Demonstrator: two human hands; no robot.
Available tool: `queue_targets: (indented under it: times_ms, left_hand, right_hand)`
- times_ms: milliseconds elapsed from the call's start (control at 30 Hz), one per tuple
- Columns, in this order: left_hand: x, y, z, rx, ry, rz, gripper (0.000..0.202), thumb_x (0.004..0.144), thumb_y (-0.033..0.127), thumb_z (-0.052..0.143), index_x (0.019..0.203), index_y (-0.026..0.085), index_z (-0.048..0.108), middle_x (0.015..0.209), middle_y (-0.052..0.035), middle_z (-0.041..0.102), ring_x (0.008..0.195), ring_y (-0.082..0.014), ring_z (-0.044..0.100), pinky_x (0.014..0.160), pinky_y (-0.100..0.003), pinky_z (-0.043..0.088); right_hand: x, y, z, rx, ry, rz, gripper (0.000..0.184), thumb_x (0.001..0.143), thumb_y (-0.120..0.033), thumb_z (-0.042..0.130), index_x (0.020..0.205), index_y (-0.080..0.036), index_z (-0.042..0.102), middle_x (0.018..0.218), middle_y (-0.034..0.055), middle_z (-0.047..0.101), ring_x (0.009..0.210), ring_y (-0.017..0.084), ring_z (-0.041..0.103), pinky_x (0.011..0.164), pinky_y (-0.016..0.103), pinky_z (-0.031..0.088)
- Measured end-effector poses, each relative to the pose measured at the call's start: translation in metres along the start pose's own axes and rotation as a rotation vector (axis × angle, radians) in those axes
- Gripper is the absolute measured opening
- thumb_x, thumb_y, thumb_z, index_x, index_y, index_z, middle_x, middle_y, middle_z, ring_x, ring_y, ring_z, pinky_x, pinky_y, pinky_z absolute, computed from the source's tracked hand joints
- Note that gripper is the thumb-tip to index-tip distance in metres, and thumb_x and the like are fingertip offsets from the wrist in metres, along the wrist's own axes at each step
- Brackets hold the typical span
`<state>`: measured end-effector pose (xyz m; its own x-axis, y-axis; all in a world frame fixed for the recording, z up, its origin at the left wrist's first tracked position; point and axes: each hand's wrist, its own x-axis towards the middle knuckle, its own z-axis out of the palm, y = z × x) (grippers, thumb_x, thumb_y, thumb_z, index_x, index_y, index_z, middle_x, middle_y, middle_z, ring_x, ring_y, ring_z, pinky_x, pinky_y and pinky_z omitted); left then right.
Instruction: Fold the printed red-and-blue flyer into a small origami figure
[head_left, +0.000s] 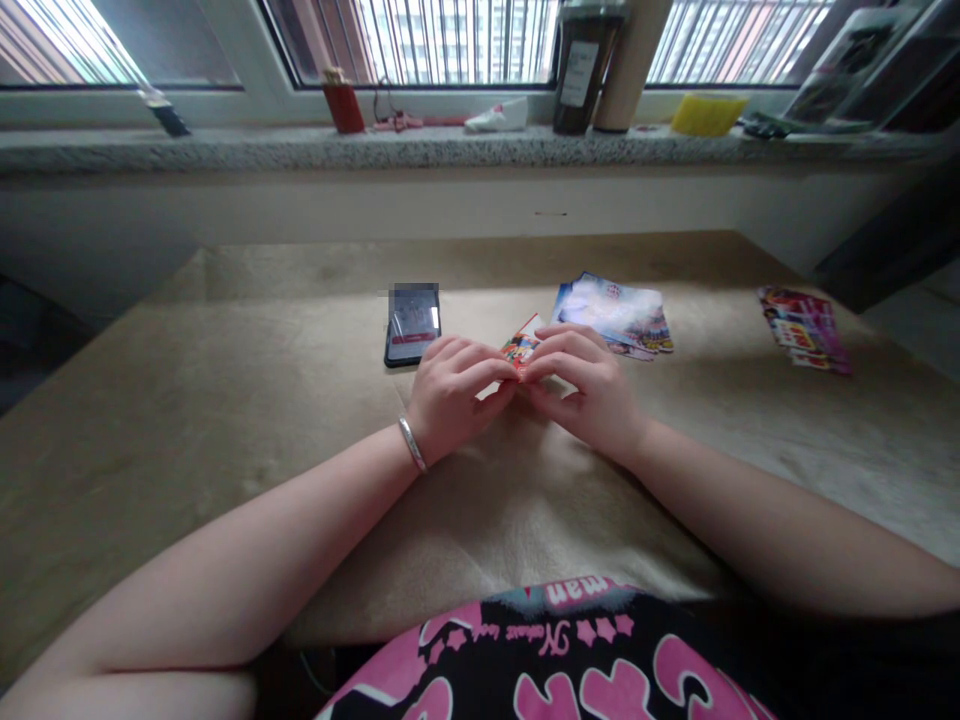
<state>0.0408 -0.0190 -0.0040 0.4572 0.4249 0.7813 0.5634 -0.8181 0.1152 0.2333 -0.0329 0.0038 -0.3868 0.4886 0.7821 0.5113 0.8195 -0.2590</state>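
Over the middle of the table my left hand (459, 388) and my right hand (586, 385) meet, fingertips almost touching. Both pinch the near edge of a small red-and-white printed packet (519, 348), thumbs below and forefingers above. Its far corner sticks up beyond my fingers, while the rest is hidden by them. Close to my left hand lies a phone (414, 325) with its screen lit. Just past my right hand is a loose pile of shiny picture cards (616, 308), bluish-white on top.
Pink and red printed packets (804, 328) lie overlapped at the table's right. Behind the table (225, 400), a stone windowsill (247, 152) carries a red bottle (343, 102), a dark labelled jar (583, 75), a yellow sponge-like block (708, 115) and a crumpled white tissue-like thing (498, 116).
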Motion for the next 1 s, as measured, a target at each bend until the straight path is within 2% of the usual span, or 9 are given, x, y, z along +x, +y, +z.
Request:
queue_targets:
  times_ms: [400,1000]
  left_hand:
    - [0.000,0.000,0.001,-0.036,-0.017,0.016,0.006,0.079,0.024,0.066,0.073,0.024,0.066,0.078,0.0054,0.071,0.071,-0.0124,0.057,0.073,-0.028,0.042]
    - [0.001,0.000,0.001,-0.059,-0.026,-0.032,0.009,0.081,0.027,0.064,0.073,0.025,0.067,0.075,0.0034,0.070,0.069,-0.0124,0.056,0.072,-0.029,0.043]
  right_hand:
    - [0.000,-0.004,0.001,-0.045,-0.007,0.069,0.014,0.067,-0.011,0.061,0.072,-0.024,0.059,0.079,0.0022,0.063,0.098,0.023,0.058,0.087,0.040,0.050]
    - [-0.003,0.007,-0.001,-0.067,-0.054,0.118,0.012,0.067,-0.013,0.062,0.072,-0.024,0.061,0.082,0.0030,0.064,0.095,0.022,0.059,0.085,0.038,0.049]
